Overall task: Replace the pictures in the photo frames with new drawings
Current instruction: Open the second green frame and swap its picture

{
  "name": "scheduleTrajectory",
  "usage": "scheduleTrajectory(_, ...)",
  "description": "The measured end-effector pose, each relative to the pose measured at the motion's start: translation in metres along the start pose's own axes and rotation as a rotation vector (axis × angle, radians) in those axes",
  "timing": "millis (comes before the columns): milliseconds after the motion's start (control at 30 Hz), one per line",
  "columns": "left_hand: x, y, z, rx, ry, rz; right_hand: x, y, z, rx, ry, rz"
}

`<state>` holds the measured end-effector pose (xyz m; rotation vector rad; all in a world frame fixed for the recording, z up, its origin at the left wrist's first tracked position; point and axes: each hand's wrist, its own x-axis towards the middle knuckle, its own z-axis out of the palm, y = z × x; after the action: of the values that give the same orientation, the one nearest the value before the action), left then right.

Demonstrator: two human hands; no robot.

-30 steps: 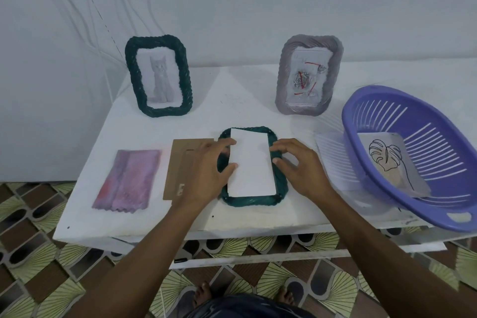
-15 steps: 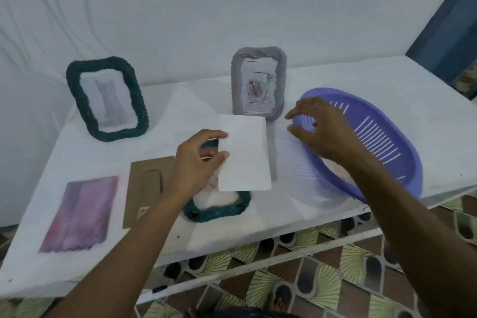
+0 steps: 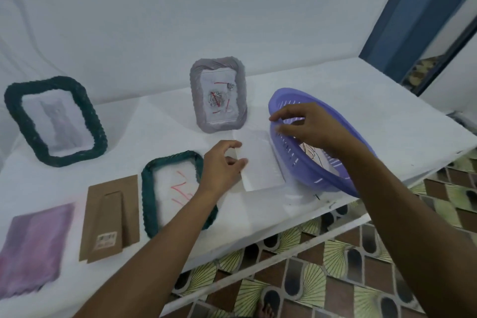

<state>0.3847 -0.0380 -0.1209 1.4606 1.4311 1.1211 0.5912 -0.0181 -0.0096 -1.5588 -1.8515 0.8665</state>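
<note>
Now the left grip (image 3: pixel 222 165) pinches the white rectangular paper sheet (image 3: pixel 260 162) beside the flat dark green woven photo frame (image 3: pixel 147 193); the right grip (image 3: pixel 307 126), fingers apart and empty, hovers over the purple plastic basket (image 3: pixel 296 165)

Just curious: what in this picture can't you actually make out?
All in the head view:
- Drawing in the purple basket: mostly hidden by the right hand.
- White sheet pinched by the left hand: only a blank side shows.
- Purple cloth: cut off by the left edge.
- Label on the brown backing board: too small to read.
- Picture in the upright green frame: blurred.
</note>
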Motion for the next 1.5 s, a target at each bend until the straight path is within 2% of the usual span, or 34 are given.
scheduleTrajectory(200,0.000,-0.006,0.033,0.200,-0.007,0.096,-0.003,0.005,0.008,0.073,-0.015,-0.019)
scheduleTrajectory(333,0.002,-0.017,0.031,0.674,-0.058,0.343,-0.002,0.008,0.019,0.035,-0.038,-0.030)
scheduleTrajectory(433,0.001,-0.015,0.027,0.828,-0.109,0.329,-0.002,0.007,0.024,0.029,-0.051,-0.040)
scheduleTrajectory(567,0.002,-0.015,0.024,0.910,-0.127,0.276,-0.002,0.007,0.028,0.042,-0.072,-0.034)
scheduleTrajectory(733,0.004,-0.015,0.022,0.869,-0.144,0.250,0.001,0.013,0.035,0.097,-0.092,-0.016)
scheduleTrajectory(833,0.007,-0.012,0.021,0.672,-0.071,0.247,0.005,0.020,0.031,0.084,-0.068,-0.025)
scheduleTrajectory(933,0.009,0.000,0.019,0.320,0.008,0.186,0.012,0.035,0.022,-0.093,0.019,-0.006)
scheduleTrajectory(1033,0.009,0.016,0.018,0.113,-0.053,0.183,0.020,0.054,0.016,-0.376,0.020,0.029)
scheduleTrajectory(1167,0.013,0.022,0.023,0.135,-0.150,0.250,0.023,0.067,0.021,-0.516,-0.101,0.093)
scheduleTrajectory(1400,0.011,0.028,0.026,0.203,-0.126,0.253,0.024,0.070,0.032,-0.616,-0.108,0.084)
scheduleTrajectory(1500,0.009,0.030,0.026,0.200,-0.125,0.231,0.024,0.071,0.030,-0.533,-0.099,0.105)
